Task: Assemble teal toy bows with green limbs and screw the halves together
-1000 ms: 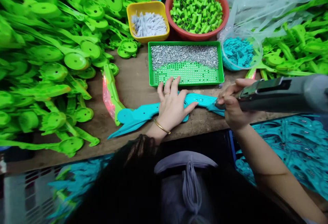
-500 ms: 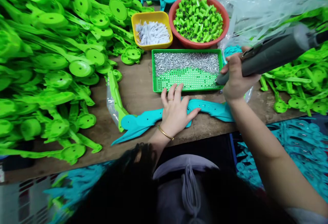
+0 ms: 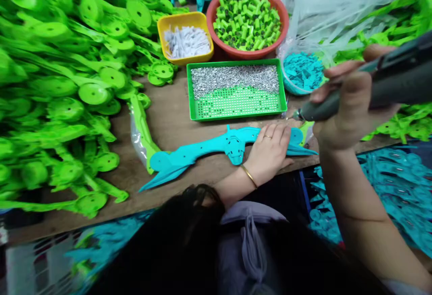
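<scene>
A turquoise plastic toy bow, with a moulded animal head at its middle, lies across the near part of the workbench. My left hand rests on its right arm, fingers stretched out together over the plastic and thumb at the near edge. My right hand is wrapped round a dark electric screwdriver, tilted with its tip pointing down left. That tip is just off the right corner of a green tray of small silver screws, above the bow's right end. Whether a screw sits on the tip is unclear.
Heaped green plastic parts fill the left side. Behind the tray stand a yellow bin of white pieces, a red bowl of green cylinders and a tub of turquoise pieces. A green part in clear film touches the bow's left end.
My left hand has slid right from the bow's middle to its right arm, uncovering the animal head. The screwdriver tip has moved from the tray's right edge to just outside its corner.
</scene>
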The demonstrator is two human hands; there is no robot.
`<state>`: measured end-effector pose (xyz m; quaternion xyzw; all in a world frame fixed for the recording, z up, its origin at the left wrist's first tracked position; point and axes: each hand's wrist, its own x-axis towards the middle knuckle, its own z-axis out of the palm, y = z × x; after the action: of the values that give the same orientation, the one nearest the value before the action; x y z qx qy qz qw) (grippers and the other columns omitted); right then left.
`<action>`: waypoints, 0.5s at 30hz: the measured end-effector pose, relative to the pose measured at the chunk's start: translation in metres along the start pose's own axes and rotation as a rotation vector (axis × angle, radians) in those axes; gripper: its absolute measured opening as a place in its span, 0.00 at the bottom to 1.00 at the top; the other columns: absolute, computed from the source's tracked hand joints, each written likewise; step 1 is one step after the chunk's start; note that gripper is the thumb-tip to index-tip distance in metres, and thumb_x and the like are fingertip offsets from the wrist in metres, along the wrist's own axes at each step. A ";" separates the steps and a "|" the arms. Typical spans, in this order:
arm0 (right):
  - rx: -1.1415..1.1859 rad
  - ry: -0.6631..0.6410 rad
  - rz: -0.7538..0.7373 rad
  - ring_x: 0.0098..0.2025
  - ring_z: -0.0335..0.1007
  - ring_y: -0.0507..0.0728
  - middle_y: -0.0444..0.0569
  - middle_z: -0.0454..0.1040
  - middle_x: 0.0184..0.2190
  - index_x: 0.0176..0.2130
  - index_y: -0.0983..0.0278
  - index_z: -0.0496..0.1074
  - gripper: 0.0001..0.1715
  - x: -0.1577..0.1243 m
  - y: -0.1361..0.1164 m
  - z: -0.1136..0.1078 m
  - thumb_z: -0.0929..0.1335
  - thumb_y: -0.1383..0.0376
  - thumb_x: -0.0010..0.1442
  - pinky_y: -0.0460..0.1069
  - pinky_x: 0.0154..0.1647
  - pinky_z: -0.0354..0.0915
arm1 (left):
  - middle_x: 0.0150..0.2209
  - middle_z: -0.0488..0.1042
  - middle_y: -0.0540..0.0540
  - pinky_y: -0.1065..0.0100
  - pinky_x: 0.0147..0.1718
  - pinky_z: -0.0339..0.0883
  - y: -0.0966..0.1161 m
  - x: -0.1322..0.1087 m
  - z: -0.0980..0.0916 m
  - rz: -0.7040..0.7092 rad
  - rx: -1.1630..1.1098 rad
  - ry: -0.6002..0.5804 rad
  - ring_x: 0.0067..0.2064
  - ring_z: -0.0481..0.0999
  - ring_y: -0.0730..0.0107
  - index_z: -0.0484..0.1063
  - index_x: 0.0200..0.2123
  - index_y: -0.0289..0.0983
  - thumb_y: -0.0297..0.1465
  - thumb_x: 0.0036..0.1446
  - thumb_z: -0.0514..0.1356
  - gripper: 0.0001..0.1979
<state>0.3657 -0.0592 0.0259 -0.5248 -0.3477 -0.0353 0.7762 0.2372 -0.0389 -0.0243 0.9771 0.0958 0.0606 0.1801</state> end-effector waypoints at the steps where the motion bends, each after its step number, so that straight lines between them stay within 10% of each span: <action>1: -0.008 -0.005 0.006 0.17 0.64 0.46 0.39 0.75 0.29 0.41 0.56 0.73 0.12 -0.002 -0.007 -0.009 0.71 0.58 0.55 0.45 0.16 0.61 | 0.55 0.66 0.31 0.54 0.59 0.54 0.003 0.005 0.004 -0.002 0.017 -0.029 0.57 0.65 0.50 0.57 0.60 0.23 0.45 0.52 0.65 0.41; 15: -0.152 -0.086 0.080 0.20 0.65 0.46 0.36 0.69 0.29 0.44 0.53 0.69 0.16 -0.034 -0.003 -0.053 0.71 0.56 0.55 0.44 0.20 0.66 | 0.50 0.71 0.35 0.58 0.54 0.58 -0.002 0.008 0.020 0.013 0.105 0.014 0.50 0.68 0.54 0.58 0.60 0.25 0.46 0.60 0.56 0.35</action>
<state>0.3651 -0.1158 -0.0022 -0.5968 -0.3556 -0.0080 0.7193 0.2482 -0.0423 -0.0429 0.9853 0.0940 0.0638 0.1276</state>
